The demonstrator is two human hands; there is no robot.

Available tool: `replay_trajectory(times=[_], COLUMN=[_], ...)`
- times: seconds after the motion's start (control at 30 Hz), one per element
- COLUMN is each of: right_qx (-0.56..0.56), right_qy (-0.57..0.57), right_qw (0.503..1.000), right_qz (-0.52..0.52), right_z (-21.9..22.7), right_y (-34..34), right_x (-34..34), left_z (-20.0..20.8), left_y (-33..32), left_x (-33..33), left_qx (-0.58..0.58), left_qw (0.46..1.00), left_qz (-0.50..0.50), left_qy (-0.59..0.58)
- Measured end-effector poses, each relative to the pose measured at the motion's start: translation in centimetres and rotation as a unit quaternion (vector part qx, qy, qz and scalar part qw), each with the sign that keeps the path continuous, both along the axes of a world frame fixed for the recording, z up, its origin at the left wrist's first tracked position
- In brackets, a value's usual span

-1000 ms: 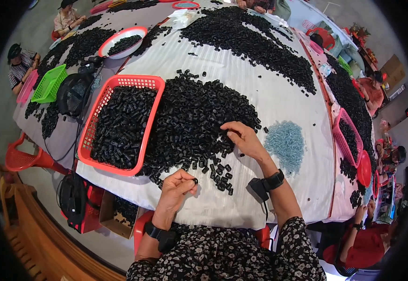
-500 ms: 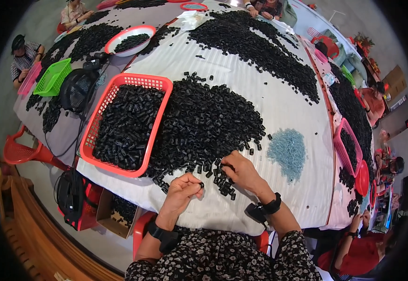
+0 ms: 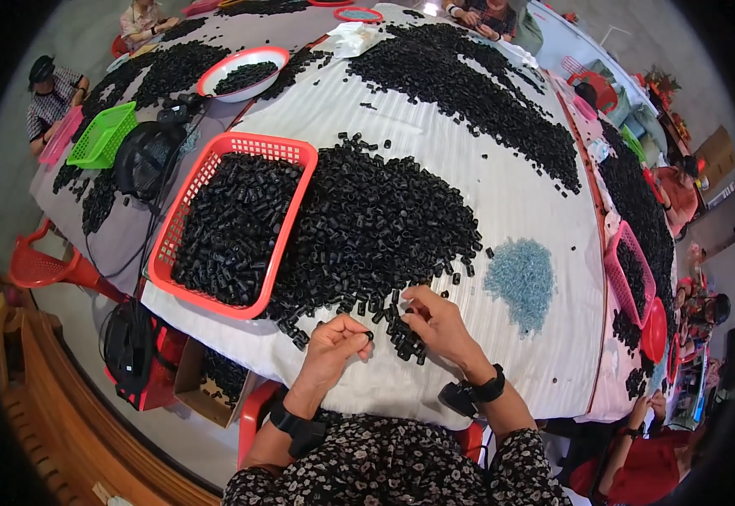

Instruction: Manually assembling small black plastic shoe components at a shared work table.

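Note:
My left hand (image 3: pixel 334 344) is closed, pinching a small black plastic cap-like piece (image 3: pixel 369 336) between thumb and fingertips above the white cloth. My right hand (image 3: pixel 442 325) is beside it, thumb and forefinger curved and apart over a small cluster of loose black pieces (image 3: pixel 406 341). Whether a piece is between those fingers is hard to make out against the dark cluster. Just beyond both hands spreads a large heap of black pieces (image 3: pixel 384 219). On the left, a red plastic basket (image 3: pixel 307 160) is full of the same pieces.
A pile of small clear bluish pieces (image 3: pixel 521 282) lies to the right. Farther back is another long heap of black pieces (image 3: pixel 469 93). A red-rimmed white basin (image 3: pixel 276 59), a green basket (image 3: pixel 102 135) and a pink basket (image 3: pixel 629 274) stand around. Several people sit at the tables.
My right hand has opened its thumb and forefinger wider over the black pieces. The left hand keeps its pinch on the black piece. The whole view has shifted slightly.

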State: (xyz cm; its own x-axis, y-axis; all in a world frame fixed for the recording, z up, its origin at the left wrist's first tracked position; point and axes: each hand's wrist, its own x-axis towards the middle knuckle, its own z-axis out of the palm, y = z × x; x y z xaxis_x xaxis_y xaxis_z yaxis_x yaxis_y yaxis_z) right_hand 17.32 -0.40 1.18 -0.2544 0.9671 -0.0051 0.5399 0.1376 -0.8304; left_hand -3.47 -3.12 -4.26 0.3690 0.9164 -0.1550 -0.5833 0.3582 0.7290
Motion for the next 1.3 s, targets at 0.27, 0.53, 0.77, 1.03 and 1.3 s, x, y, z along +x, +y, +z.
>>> replay_trajectory(times=[0.27, 0.53, 0.77, 1.03, 1.3], right_qx=[-0.13, -0.065, -0.161, -0.054, -0.056], right_qy=[0.181, 0.135, 0.297, 0.198, 0.186], right_qw=[0.975, 0.988, 0.941, 0.978, 0.981], right_qz=[-0.019, 0.022, -0.016, -0.024, -0.005], right_z=[-1.3, -0.4, -0.2, -0.4, -0.5], right_y=[-1.7, -2.3, -2.6, -4.0, -4.0], right_x=[0.1, -0.2, -1.1, -2.7, -1.7], left_z=[1.4, 1.4, 1.6, 1.1, 1.5], left_y=[0.1, -0.1, -0.1, -0.3, -0.5], left_x=[0.4, 0.7, 1.4, 1.7, 1.9], left_qx=[0.026, 0.049, 0.066, 0.079, 0.092], left_qw=[0.997, 0.994, 0.993, 0.993, 0.991], left_qz=[0.008, -0.009, -0.007, 0.01, 0.008], left_qy=[0.07, 0.099, 0.096, 0.091, 0.099])
